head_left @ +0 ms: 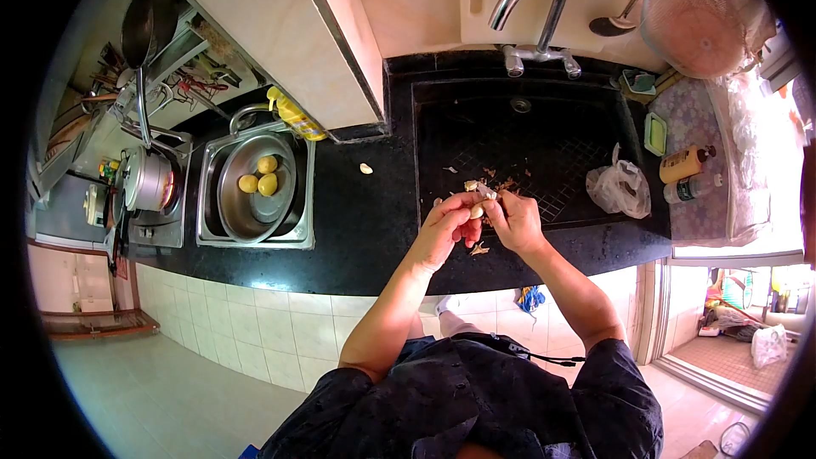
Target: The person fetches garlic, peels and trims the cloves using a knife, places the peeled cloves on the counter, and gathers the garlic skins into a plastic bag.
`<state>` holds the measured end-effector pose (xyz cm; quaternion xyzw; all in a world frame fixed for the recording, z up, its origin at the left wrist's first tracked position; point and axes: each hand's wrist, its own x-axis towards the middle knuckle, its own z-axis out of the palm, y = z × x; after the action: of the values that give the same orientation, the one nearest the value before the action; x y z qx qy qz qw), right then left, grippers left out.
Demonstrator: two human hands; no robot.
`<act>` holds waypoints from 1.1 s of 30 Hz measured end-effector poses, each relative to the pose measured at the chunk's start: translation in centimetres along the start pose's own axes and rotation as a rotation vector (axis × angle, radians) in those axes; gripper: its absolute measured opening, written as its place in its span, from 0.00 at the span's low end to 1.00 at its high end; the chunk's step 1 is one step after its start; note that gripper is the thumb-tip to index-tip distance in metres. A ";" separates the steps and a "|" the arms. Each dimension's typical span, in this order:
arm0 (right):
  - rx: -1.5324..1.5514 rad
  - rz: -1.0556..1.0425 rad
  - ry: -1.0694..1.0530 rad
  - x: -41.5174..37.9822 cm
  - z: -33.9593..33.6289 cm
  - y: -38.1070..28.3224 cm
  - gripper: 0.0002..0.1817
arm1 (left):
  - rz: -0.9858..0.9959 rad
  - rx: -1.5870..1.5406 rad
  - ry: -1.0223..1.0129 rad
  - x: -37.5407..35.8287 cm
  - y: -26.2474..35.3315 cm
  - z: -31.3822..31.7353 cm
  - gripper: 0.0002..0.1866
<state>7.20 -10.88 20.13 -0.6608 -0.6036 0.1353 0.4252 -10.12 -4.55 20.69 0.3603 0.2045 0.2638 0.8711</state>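
Note:
My left hand (pixel 444 229) is closed at the front edge of the black sink, its fingers pinching a pale garlic clove (pixel 477 212). Right beside it, my right hand (pixel 517 219) is also closed, thumb tip close to the clove. A whitish, papery-looking piece (pixel 486 192) sticks out between the fingertips of both hands; I cannot tell what exactly the right fingers grip. Dry brown garlic skins (pixel 507 183) lie scattered in the sink just beyond the hands. One scrap of skin (pixel 479 249) rests on the front ledge. Another pale clove (pixel 366 168) lies on the black counter to the left.
A crumpled clear plastic bag (pixel 618 187) sits at the sink's right side, below the curved faucet (pixel 544 13). Leftward, a metal bowl (pixel 234 204) with three yellowish round items stands in a steel basin (pixel 206 234). Bottles (pixel 684 164) stand on the right. A pot (pixel 144 178) is far left.

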 end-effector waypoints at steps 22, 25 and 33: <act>-0.158 0.211 0.075 -0.2 0.0 1.6 0.22 | 0.110 0.052 -0.009 0.7 -0.5 -1.4 0.13; -0.150 0.266 -0.045 -1.0 0.2 2.1 0.23 | 0.073 0.027 0.012 0.7 -0.7 -2.0 0.13; 0.031 0.224 -0.070 -0.9 -0.3 -0.3 0.19 | 0.058 0.154 0.057 1.7 -2.4 -3.1 0.12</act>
<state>6.95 -11.86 20.23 -0.7123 -0.5382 0.2141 0.3964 -9.72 -3.37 16.58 0.4242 0.2382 0.2824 0.8268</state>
